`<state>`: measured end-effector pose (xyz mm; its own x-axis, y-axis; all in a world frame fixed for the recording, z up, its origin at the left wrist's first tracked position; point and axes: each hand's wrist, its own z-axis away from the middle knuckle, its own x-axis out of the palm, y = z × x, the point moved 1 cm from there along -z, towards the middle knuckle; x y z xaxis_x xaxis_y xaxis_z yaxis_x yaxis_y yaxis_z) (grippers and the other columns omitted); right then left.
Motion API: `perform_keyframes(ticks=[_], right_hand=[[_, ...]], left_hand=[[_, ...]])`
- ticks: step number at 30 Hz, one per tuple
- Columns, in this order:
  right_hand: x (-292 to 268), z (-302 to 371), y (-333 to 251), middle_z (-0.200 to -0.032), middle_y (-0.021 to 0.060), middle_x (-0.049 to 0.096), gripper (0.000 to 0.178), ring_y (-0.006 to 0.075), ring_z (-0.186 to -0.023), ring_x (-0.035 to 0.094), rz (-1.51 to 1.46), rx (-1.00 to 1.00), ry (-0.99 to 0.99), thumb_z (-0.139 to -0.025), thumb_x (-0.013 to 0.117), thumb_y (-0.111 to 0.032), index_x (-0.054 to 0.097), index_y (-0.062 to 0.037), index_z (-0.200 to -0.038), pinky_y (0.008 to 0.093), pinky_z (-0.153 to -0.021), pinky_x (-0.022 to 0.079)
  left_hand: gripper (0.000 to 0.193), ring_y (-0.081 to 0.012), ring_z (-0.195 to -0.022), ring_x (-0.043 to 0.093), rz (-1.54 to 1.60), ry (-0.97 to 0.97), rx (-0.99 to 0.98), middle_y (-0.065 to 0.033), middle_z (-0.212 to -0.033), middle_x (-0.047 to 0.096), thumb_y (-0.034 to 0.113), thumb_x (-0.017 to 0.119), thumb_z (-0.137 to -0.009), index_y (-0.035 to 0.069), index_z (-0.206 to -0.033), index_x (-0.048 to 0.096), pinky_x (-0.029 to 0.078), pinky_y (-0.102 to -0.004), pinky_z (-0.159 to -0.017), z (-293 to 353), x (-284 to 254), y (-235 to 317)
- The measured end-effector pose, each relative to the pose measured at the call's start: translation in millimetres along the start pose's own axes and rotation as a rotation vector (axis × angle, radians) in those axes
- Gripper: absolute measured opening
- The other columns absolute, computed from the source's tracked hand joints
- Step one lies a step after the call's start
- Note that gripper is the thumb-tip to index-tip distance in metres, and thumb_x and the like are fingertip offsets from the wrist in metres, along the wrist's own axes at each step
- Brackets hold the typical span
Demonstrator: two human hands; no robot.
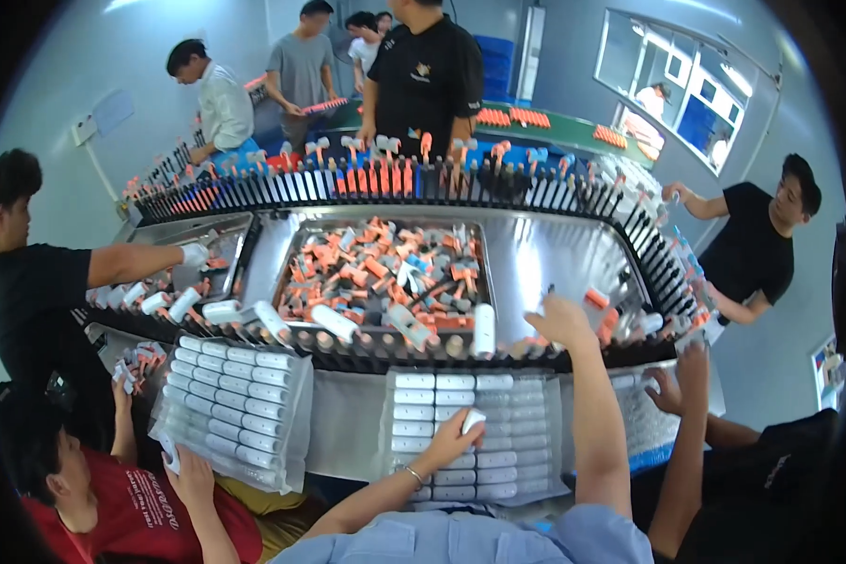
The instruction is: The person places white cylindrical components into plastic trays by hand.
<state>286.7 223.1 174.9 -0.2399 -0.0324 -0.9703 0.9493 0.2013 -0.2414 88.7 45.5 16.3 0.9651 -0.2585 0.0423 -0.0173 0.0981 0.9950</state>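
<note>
My left hand [449, 442] is closed round a small white oblong case [475, 420], just above a clear plastic tray [547, 451]. White rounded cases [442, 397] fill the tray in rows, plainer on its right side. Stretched forward over the black-pegged track, my right hand [566, 321] is above the steel table [555, 244]. Its fingers are partly bent and blurred; a small dark thing [549, 291] shows beside them, and whether they hold it is unclear. A white case [484, 331] stands on the track left of that hand.
A sunken steel bin [484, 282] holds a heap of orange, grey and black pieces [376, 268]. Black pegs [348, 183] ring the table, some bearing pieces. Another filled tray [230, 399] lies to the left. Co-workers sit close on both sides; others stand around the table.
</note>
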Motion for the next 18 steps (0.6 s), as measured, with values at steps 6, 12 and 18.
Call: perform_keyframes(ticks=[6,12,18], right_hand=[[12,9,-51,-0.075,0.0252,0.063,0.039,0.0410,-0.077,0.062,-0.359,-0.006,0.148,-0.080,0.059,-0.037,0.061,0.0004,-0.091,0.0473,-0.071,0.049],[47,54,-81,-0.111,0.0206,0.051,0.033,0.0335,-0.097,0.051,-0.689,-0.242,0.790,-0.085,0.057,-0.015,0.049,0.0014,-0.112,0.0382,-0.080,0.042],[120,103,-50,-0.089,0.0148,0.056,0.015,0.0302,-0.080,0.054,-0.747,-0.225,0.647,-0.077,0.057,-0.003,0.057,-0.0010,-0.091,0.0379,-0.072,0.044]], left_hand=[[0.027,-0.0093,-0.066,0.060,0.006,0.010,0.005,-0.0039,-0.079,0.060,0.020,0.057,-0.088,0.001,-0.106,0.051,0.048,-0.0228,-0.060,-5,-1,6],[0.021,-0.0097,-0.064,0.058,0.068,-0.010,-0.025,-0.0044,-0.079,0.060,0.018,0.055,-0.090,0.000,-0.100,0.052,0.047,-0.0232,-0.057,-5,5,14],[0.016,-0.0107,-0.063,0.056,0.338,0.104,0.044,-0.0046,-0.077,0.059,0.017,0.051,-0.092,0.002,-0.097,0.051,0.046,-0.0246,-0.058,15,-9,52]])
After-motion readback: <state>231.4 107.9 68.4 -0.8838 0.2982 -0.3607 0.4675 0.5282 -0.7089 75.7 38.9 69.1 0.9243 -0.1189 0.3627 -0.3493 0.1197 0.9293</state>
